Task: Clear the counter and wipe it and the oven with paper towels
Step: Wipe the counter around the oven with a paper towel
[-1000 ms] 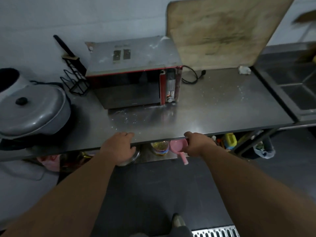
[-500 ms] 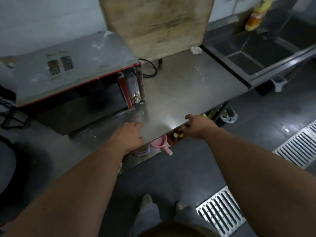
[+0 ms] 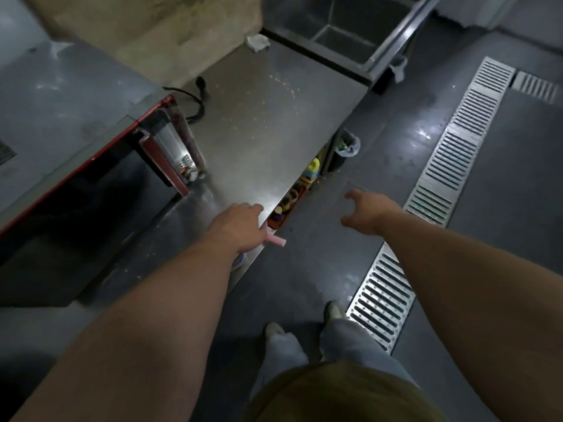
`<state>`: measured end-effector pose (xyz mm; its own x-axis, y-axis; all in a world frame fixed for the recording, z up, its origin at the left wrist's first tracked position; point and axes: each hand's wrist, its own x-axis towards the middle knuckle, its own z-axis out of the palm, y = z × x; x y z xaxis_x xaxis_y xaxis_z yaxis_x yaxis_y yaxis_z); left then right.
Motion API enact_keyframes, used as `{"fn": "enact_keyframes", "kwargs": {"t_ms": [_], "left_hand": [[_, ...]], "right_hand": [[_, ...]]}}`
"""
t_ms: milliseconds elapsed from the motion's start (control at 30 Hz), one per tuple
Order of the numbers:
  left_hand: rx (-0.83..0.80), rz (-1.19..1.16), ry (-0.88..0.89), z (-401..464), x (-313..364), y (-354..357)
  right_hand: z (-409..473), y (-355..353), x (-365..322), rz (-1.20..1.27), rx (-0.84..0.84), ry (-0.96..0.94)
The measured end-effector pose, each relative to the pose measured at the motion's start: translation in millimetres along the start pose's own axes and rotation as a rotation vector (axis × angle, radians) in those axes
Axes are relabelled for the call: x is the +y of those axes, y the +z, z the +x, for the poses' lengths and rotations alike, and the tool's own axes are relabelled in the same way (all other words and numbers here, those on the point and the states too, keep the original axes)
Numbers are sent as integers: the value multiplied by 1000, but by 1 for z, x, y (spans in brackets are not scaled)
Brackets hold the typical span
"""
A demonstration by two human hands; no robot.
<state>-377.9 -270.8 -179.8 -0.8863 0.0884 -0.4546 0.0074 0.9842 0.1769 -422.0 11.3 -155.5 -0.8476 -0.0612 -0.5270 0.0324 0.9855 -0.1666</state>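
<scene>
Dim light falls on a brushed stainless-steel counter (image 3: 268,123), speckled with pale crumbs or flour, beside a dark wet-looking floor crossed by a slotted metal drain grate (image 3: 451,153). At the left of the counter a grey metal oven with red trim (image 3: 73,117) is seen, its top dusted white and its left side cut off by the frame; its black power cord (image 3: 195,99) lies loose behind it. It is judged rigid and heavy, better wiped in place than lifted, with care at the small knobs on its front panel. A large worn wooden board (image 3: 158,28) leans at the back, and it would likely have to be taken by both long edges. The left hand (image 3: 240,226) rests on the counter's front edge, fingers relaxed and gripping nothing; below it a pink plastic handle (image 3: 275,240) pokes out from the shelf, the rest of that item being hidden. A small crumpled white wad (image 3: 257,42), possibly paper towel, lies at the far edge near the steel sink (image 3: 344,35); it would be light, soft and easily pinched. The right hand (image 3: 365,213) hovers over the floor, fingers spread and empty. Jars on the lower shelf are mostly hidden, and no towel roll can be made out.
</scene>
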Motion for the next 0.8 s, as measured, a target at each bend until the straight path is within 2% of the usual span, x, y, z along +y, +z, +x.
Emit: {"fn": "enact_keyframes", "kwargs": {"t_ms": [200,333,667,800], "left_hand": [[16,39,69,20,19,-7],[24,20,66,19,27,-7],[-47,0,-117,3,-27,-2],[-56,16,-130,16,-27,-4]], "right_hand": [[-9,-5,20,49,37,70],[-6,1,27,32,5,92],[27,-2,-25,23,-43,-83],[39,-16,-32,7,-20,-118]]}}
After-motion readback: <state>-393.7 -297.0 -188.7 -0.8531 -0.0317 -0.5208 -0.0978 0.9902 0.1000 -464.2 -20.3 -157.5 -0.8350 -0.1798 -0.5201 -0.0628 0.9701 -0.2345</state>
